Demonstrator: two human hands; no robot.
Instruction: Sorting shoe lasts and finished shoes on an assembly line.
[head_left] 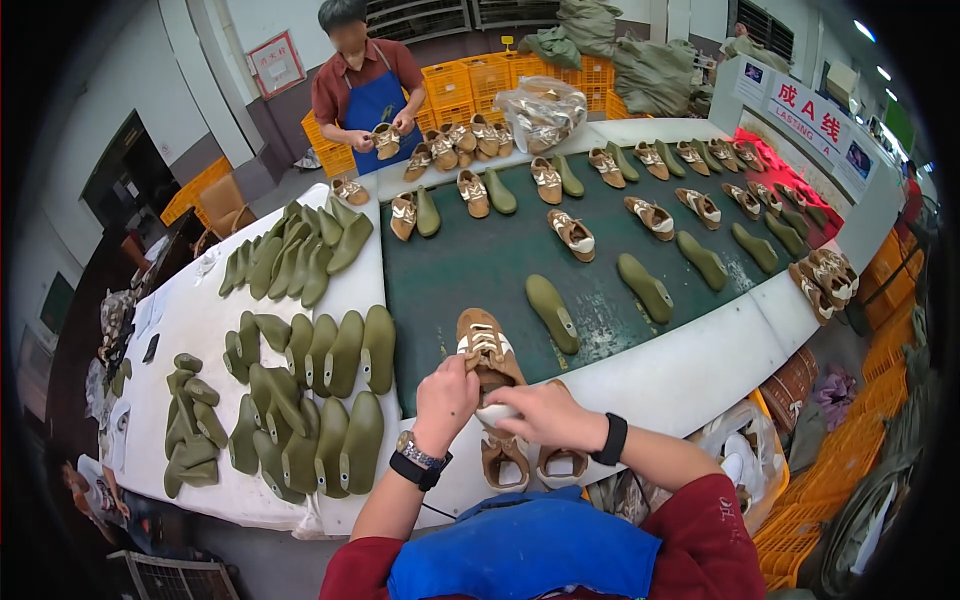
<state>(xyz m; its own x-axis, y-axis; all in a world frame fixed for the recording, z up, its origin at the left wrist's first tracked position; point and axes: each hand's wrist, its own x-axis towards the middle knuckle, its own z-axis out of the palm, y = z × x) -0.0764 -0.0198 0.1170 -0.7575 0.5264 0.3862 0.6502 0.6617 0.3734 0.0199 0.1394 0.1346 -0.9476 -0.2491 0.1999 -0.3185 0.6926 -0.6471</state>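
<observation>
A brown sneaker [480, 325] with white laces points away from me at the near edge of the green work surface. My left hand [446, 398] is closed on the left side of its opening, by the tongue. With bent fingers, my right hand [552, 416] grips the collar near the white heel part. The inside of the shoe is dark, and my fingers partly cover it. Close to my apron, two more brown shoes, one left [505, 465] and one right [561, 464], stand on the white table edge. Green shoe lasts [364, 350] stand to the left of my left hand.
Rows of sneakers [571, 235] and single lasts [645, 287] lie on the green surface [450, 270]. More lasts [290, 255] crowd the white tabletop [180, 310]. Across the table a person [365, 90] in a blue apron holds a shoe. Orange crates [830, 500] stand at right.
</observation>
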